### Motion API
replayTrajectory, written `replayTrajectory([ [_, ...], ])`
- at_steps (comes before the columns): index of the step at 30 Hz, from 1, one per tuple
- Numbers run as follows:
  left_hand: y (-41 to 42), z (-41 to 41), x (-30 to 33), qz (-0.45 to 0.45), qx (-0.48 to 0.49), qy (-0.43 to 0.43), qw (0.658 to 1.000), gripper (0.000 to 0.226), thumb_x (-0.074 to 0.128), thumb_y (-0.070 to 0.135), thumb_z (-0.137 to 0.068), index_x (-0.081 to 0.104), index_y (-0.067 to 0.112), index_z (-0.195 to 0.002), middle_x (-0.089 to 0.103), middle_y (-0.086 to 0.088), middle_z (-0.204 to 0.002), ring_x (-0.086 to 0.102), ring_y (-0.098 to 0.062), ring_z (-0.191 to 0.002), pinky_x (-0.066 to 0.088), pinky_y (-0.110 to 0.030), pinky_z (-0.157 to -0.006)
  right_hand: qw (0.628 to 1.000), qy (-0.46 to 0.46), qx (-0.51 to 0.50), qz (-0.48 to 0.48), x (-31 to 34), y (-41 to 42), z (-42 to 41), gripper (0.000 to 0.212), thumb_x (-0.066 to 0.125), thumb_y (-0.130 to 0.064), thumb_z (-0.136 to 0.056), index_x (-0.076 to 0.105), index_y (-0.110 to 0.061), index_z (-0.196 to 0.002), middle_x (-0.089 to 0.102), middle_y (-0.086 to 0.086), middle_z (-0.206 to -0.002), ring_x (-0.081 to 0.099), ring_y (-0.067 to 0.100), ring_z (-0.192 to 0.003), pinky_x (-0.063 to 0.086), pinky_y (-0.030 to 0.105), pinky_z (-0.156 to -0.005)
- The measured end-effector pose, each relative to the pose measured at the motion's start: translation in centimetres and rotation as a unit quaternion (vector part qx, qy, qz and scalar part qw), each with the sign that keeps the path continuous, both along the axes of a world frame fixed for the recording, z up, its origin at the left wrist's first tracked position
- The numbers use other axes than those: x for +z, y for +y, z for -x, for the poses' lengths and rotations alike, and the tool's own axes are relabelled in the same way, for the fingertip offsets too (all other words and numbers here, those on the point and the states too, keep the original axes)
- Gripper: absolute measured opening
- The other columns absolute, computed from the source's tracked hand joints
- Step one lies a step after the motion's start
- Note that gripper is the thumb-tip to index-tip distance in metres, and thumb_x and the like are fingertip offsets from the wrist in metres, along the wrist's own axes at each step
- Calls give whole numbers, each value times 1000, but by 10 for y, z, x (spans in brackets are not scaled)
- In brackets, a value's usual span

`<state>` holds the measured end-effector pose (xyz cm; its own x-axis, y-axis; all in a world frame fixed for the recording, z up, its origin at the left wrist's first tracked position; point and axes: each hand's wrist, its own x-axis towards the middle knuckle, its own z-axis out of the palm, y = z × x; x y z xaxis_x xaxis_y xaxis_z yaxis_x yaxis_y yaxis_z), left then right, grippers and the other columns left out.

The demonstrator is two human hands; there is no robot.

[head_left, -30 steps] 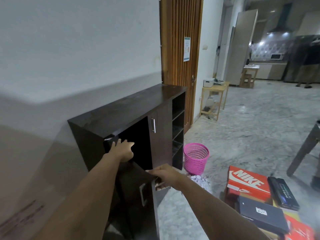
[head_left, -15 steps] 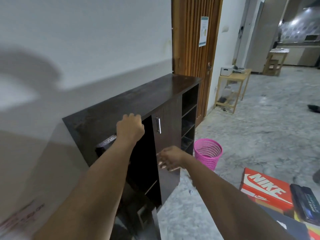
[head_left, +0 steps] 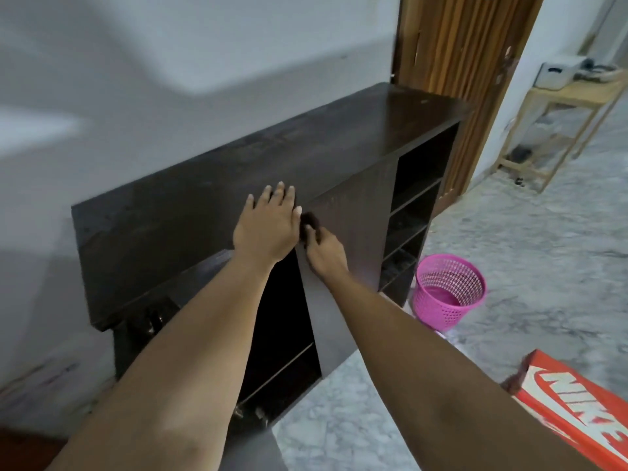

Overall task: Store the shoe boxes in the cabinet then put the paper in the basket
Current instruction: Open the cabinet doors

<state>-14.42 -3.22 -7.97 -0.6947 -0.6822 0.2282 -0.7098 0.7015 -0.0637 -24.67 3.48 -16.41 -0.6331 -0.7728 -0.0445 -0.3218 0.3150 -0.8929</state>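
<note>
The dark brown cabinet (head_left: 190, 205) stands against the white wall. Its left compartment is open and dark inside, with a shelf low down. My left hand (head_left: 268, 229) lies flat on the cabinet top, fingers spread, holding nothing. Just to its right, my right hand (head_left: 324, 254) curls its fingers around the edge of the right cabinet door (head_left: 353, 226), which stands slightly ajar. An orange Nike shoe box (head_left: 577, 399) lies on the floor at the lower right, partly cut off. The pink mesh basket (head_left: 448, 294) stands on the floor beside the cabinet's open shelves.
Open shelves (head_left: 414, 205) fill the cabinet's right end. A slatted wooden door (head_left: 455, 49) is behind it. A light wooden side table (head_left: 557, 110) with a white box stands further right. The floor is grey marble (head_left: 509, 253). The left cabinet door hangs open below my arms.
I have come closer to the cabinet. My left hand rose from the cabinet's front edge onto its top. My right hand moved up to the right door's edge and closed on it.
</note>
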Motion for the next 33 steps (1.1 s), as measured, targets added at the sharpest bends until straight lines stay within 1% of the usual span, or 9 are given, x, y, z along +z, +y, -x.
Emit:
replayTrajectory([
  [5, -1, 3, 1, 5, 2, 3, 1000, 57, 20, 40, -106, 26, 17, -158, 27, -3, -165, 23, -24, -153, 22, -50, -122, 999, -7, 10, 42, -9, 18, -2, 32, 40, -41, -105, 58, -17, -114, 70, 13, -116, 64, 35, -106, 46, 36, -77],
  [8, -1, 3, 0, -1, 5, 3, 1000, 57, 19, 40, -106, 25, 18, -158, 26, -3, -165, 22, -24, -153, 21, -50, -122, 999, -26, 17, 41, 0, 46, 9, 46, 38, -54, -103, 56, -13, -92, 69, 11, -96, 63, 31, -90, 46, 37, -73],
  [14, -4, 5, 5, -46, -3, 1, 999, 57, 18, 41, -106, 23, 19, -158, 21, -2, -167, 18, -26, -154, 17, -52, -123, 999, -32, -4, 36, 3, 113, 25, 67, 49, -76, -90, 54, -10, -76, 63, 7, -74, 60, 17, -72, 49, 41, -72],
  [18, -8, 1, 5, -56, -2, -6, 998, 58, 18, 42, -105, 24, 19, -158, 21, -3, -167, 19, -28, -153, 18, -54, -122, 999, -31, -18, 27, 3, 159, 41, 39, 68, -46, -95, 50, -26, -66, 54, -21, -54, 50, -7, -53, 39, 11, -55],
  [22, -6, 0, 10, -59, -7, -5, 998, 57, 20, 39, -105, 25, 17, -157, 23, -4, -166, 21, -30, -152, 20, -55, -121, 993, 16, -115, 23, 8, 201, 66, 42, 71, -67, -81, 66, -27, -90, 72, -17, -78, 67, -5, -76, 58, 25, -77],
  [24, -3, -2, 11, -58, -5, -4, 998, 58, 19, 40, -105, 24, 17, -158, 23, -4, -166, 21, -30, -153, 20, -54, -122, 985, 37, -171, 2, 14, 221, 83, 38, 69, -64, -85, 69, -30, -103, 74, -17, -90, 69, -2, -86, 54, 19, -78],
  [26, -1, -3, 11, -58, -3, -9, 998, 58, 17, 40, -105, 23, 17, -158, 22, -4, -166, 21, -29, -153, 20, -53, -122, 970, 85, -225, -35, 22, 236, 97, 41, 64, -55, -90, 67, -29, -121, 75, -6, -108, 70, 18, -102, 55, 32, -85],
  [29, 2, -5, 13, -54, -3, -8, 998, 58, 16, 40, -105, 23, 17, -158, 22, -5, -166, 20, -29, -153, 20, -52, -122, 945, 73, -314, -57, 25, 232, 117, 49, 58, -40, -93, 49, -24, -139, 65, 9, -125, 65, 35, -112, 54, 45, -89],
  [33, 6, -9, 15, -55, -7, -9, 998, 59, 16, 40, -105, 22, 16, -158, 22, -6, -166, 20, -29, -153, 19, -53, -123, 932, -43, -360, -23, 29, 211, 135, 102, 70, -46, -83, 9, -19, -160, 40, 20, -154, 49, 42, -135, 48, 54, -106],
])
